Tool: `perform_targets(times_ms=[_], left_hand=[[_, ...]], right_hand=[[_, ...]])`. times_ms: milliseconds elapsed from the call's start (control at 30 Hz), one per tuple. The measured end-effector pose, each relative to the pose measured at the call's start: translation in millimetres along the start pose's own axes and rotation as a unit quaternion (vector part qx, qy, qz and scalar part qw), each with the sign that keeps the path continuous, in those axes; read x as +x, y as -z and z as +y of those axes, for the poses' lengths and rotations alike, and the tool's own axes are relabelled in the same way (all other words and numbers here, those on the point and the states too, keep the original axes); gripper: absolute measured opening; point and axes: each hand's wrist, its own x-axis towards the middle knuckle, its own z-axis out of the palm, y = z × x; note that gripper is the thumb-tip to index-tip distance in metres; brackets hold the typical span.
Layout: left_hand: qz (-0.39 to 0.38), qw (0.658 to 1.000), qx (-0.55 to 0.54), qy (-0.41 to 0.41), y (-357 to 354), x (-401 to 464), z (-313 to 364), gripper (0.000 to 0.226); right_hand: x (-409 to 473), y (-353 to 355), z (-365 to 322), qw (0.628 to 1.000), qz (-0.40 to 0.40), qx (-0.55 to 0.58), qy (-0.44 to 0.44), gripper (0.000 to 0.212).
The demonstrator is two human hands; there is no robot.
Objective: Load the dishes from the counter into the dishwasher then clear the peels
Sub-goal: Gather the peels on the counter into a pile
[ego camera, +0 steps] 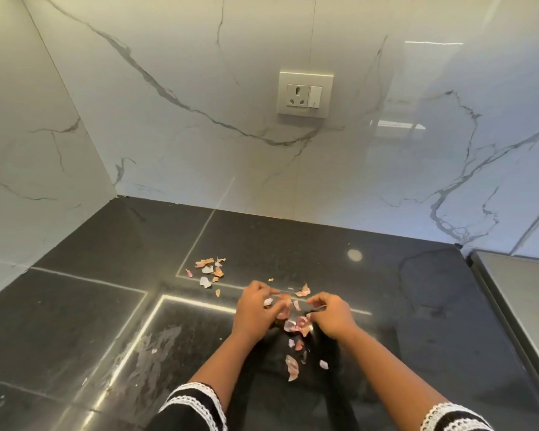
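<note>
Lace-trimmed sleeves (190, 405) lead to both hands on the dark table (75, 321); left hand (255, 309) fingers curl around peels (296, 325), right hand (332, 315) fingers pinch a scrap, more peels scattered far left (209, 270)

Legible text, labels, brands, numbers: none found on any surface in view. The only sign-like mark is a short vertical stroke at the lower edge of the rocker switch (315, 96) — on the wall socket plate (305, 94), beside the three-pin outlet. Whether it is a numeral, a letter or an on-mark cannot be told — too small.
</note>
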Motion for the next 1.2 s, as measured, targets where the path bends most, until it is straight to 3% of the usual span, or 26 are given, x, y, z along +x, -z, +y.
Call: perform_targets(times_ms=[200, 400, 500, 633, 733, 867, 1000, 1200], left_hand=[[0.048, 0.991, -0.004, 0.129, 57.6, 39.0, -52.9, 0.039], [0.045, 0.972, 0.008, 0.231, 85.5, 73.0, -88.3, 0.066], [0.031, 0.966, -0.015, 0.257, 85.8, 86.4, -93.7, 0.071], [-0.013, 0.974, 0.029, 0.225, 78.0, 97.9, -97.9, 0.072], [-0.047, 0.97, 0.14, 0.193, 63.9, 97.8, -94.9, 0.072], [-0.041, 0.967, 0.193, 0.16, 47.1, 84.8, -92.6, 0.084], [-0.025, 0.974, 0.194, 0.118, 30.7, 63.2, -79.9, 0.086], [-0.024, 0.984, 0.158, 0.074, 2.9, 37.3, -43.2, 0.076]], right_hand=[[9.1, 16.1, 13.1, 0.997, 0.079, -0.017, 0.01, 0.037], [18.1, 6.9, 13.9, 1.0, 0.003, -0.021, -0.006, 0.069], [24.9, 14.5, 10.0, 0.983, -0.099, -0.156, 0.02, 0.095], [38.1, 29.9, 0.0, 0.954, -0.183, -0.24, 0.001, 0.109], [45.4, 34.5, -7.4, 0.939, -0.208, -0.272, -0.005, 0.109], [51.6, 34.0, -18.7, 0.92, -0.225, -0.322, -0.01, 0.111], [54.0, 32.0, -26.0, 0.906, -0.242, -0.347, -0.025, 0.114], [58.3, 32.4, -32.7, 0.885, -0.221, -0.409, -0.009, 0.092]])
